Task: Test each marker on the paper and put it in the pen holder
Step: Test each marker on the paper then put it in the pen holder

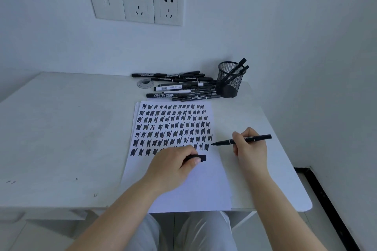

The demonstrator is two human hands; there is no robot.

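1. Marker (242, 140): you grip it in your right hand (250, 146), fingers curled round the barrel, uncapped tip pointing left just off the right edge of the paper (183, 185).
2. Your left hand (173, 166) rests on the paper and pinches the black cap (199, 157) between thumb and fingers.
3. The paper carries rows of black scribbles down to your left hand.
4. The pile of markers (183, 86) lies beyond the paper's far edge.
5. The mesh pen holder (229, 79) stands just right of the pile, with two markers leaning inside.
6. All rests on the white table (61, 128).
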